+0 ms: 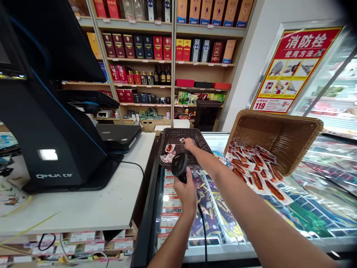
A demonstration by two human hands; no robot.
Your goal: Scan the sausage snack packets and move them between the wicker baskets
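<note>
My left hand is wrapped round the handle of a black barcode scanner, whose cable hangs down over the freezer. My right arm stretches forward, and my right hand is inside a dark brown woven basket. Its fingers are closed on the end of a small packaged sausage, mostly hidden by the hand. Other packaged sausages lie at the left of this basket. To the right, a light brown wicker basket is tipped on its side, with several packaged sausages spilling from its mouth.
Both baskets rest on a glass-topped freezer holding packaged goods. At left, a black checkout terminal stands on a white counter. Shelves of boxes and bottles rise behind. A red sign hangs on the right wall.
</note>
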